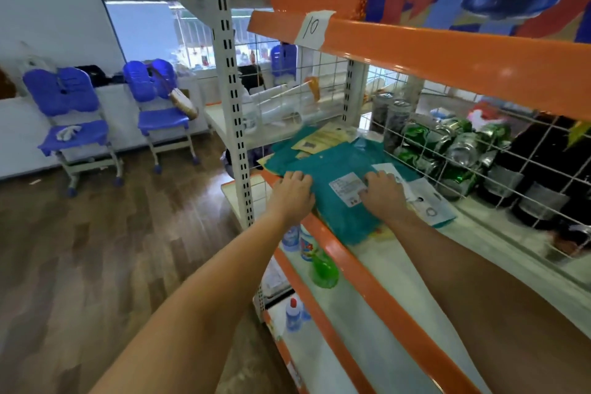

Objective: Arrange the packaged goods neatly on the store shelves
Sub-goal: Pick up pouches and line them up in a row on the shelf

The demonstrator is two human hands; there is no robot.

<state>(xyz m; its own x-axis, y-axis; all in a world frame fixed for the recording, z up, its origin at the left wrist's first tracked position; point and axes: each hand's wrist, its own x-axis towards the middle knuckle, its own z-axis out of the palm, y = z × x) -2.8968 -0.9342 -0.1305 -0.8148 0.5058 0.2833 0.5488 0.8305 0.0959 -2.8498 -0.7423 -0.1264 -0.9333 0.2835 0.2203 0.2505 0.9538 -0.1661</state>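
Teal packets (343, 201) overhang shelf (377, 269) edge; left hand (292, 193) and right hand (382, 193) press flat, fingers relaxed, gripping nothing. Slide stack inward evenly, squaring edges.

Both bare arms reach forward and a little upward from the bottom of the view, drawing closer together toward the hands. The left forearm comes in as a long diagonal from the lower left, wrist straight. The left hand (293, 189) lies palm down, back of the hand uppermost, its fingers bent slightly at the knuckles and pressing downward, the tips close together. The right forearm enters from the lower right, thicker in view and nearer the camera. The right hand (382, 191) is also palm down, fingers spread a little and lightly curved, the tips pressing down. The two hands sit level, near each other but apart.
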